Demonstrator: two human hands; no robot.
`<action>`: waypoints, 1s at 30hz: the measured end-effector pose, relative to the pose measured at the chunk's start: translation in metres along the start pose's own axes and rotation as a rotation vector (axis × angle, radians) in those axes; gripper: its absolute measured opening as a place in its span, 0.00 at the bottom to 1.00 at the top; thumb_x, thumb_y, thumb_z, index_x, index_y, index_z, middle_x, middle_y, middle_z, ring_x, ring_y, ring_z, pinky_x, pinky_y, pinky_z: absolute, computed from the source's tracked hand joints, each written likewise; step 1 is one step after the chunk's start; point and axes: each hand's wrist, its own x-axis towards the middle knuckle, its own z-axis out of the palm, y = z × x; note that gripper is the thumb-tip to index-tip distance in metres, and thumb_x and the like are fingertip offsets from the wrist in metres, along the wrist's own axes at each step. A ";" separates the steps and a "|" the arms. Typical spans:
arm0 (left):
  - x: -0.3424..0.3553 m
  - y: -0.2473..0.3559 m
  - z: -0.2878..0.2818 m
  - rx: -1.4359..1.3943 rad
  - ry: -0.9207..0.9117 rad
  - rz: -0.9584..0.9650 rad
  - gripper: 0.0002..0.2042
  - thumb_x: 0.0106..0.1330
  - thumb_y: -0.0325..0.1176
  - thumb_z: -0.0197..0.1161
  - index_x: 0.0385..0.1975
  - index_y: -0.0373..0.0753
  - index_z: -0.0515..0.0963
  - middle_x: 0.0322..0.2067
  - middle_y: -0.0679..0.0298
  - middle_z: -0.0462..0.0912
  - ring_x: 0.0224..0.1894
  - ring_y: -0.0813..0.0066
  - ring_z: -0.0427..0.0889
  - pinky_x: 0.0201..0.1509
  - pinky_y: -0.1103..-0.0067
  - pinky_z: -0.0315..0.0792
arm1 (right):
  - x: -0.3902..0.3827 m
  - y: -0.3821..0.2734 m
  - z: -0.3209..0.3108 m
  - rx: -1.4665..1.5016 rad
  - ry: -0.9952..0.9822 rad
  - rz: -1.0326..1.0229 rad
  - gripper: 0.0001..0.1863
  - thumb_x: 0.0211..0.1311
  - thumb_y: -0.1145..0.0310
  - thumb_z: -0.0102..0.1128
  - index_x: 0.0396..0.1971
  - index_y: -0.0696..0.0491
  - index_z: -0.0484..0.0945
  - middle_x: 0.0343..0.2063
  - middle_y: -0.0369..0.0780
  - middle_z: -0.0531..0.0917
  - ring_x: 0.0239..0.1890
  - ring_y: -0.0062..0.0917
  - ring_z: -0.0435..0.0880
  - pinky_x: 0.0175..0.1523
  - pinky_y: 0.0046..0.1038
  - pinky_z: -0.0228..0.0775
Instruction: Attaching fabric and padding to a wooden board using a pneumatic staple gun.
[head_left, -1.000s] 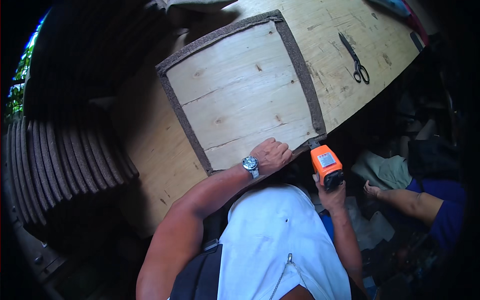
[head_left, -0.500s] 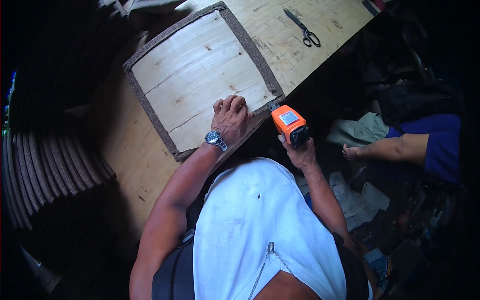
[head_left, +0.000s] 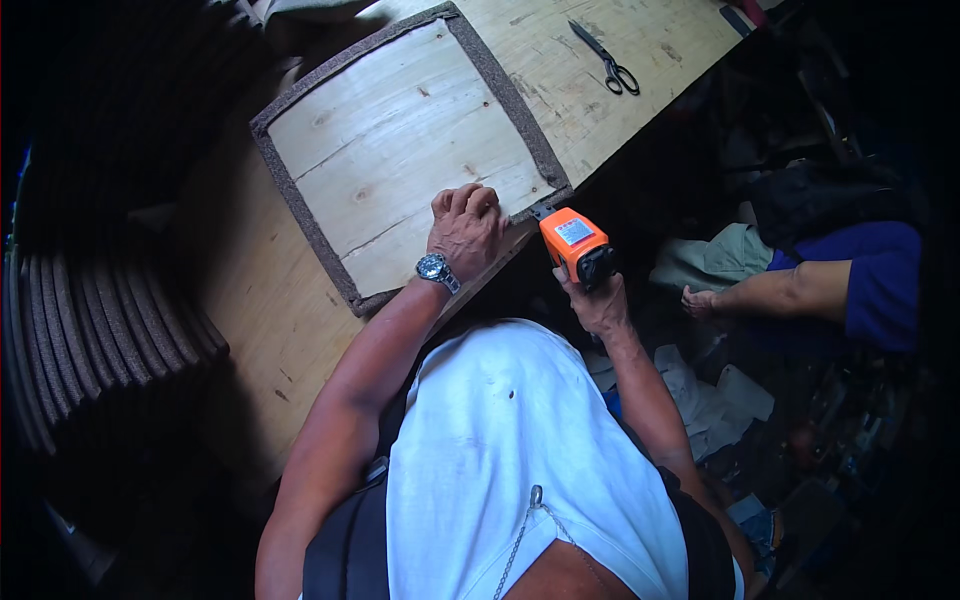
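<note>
One pale, knotted wooden panel (head_left: 390,140), bordered in speckled brown fabric (head_left: 501,95), lies on one desk (head_left: 280,330) near one pair of scissors (head_left: 606,62). Right hand (head_left: 600,303): grip around one orange tool (head_left: 572,238) at the panel's corner. Left hand (head_left: 467,232): curled on the panel; whether its grip grasps anything, cannot tell.

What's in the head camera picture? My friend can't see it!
A person's right hand holds an orange tool at one corner of a brown-edged wooden panel, while the left hand rests on the panel. Black scissors lie on the table too.
</note>
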 end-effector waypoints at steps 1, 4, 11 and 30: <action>0.000 0.000 0.000 -0.005 -0.002 -0.004 0.09 0.63 0.38 0.62 0.34 0.39 0.79 0.50 0.62 0.74 0.60 0.62 0.67 0.62 0.59 0.56 | 0.000 0.001 0.001 -0.001 0.002 0.005 0.25 0.61 0.46 0.66 0.39 0.56 0.79 0.19 0.36 0.81 0.21 0.21 0.83 0.29 0.29 0.75; 0.002 -0.001 0.001 -0.020 -0.002 -0.009 0.09 0.63 0.38 0.62 0.34 0.39 0.79 0.50 0.62 0.74 0.60 0.62 0.67 0.62 0.59 0.57 | -0.002 0.003 0.004 -0.008 0.009 0.014 0.25 0.61 0.46 0.66 0.39 0.56 0.79 0.19 0.36 0.81 0.21 0.21 0.83 0.29 0.28 0.75; -0.001 -0.003 0.001 -0.011 0.008 0.006 0.09 0.64 0.38 0.61 0.34 0.38 0.80 0.49 0.61 0.74 0.60 0.62 0.67 0.62 0.60 0.58 | -0.008 -0.004 0.017 0.000 -0.003 0.015 0.26 0.60 0.45 0.67 0.39 0.57 0.79 0.20 0.37 0.81 0.22 0.22 0.84 0.29 0.29 0.75; -0.059 -0.031 -0.054 0.005 -0.199 0.191 0.13 0.62 0.46 0.66 0.38 0.46 0.76 0.39 0.64 0.75 0.42 0.66 0.75 0.47 0.70 0.66 | -0.003 -0.062 0.011 -0.165 -0.084 0.188 0.20 0.60 0.56 0.70 0.43 0.56 0.82 0.28 0.46 0.86 0.38 0.33 0.89 0.42 0.33 0.77</action>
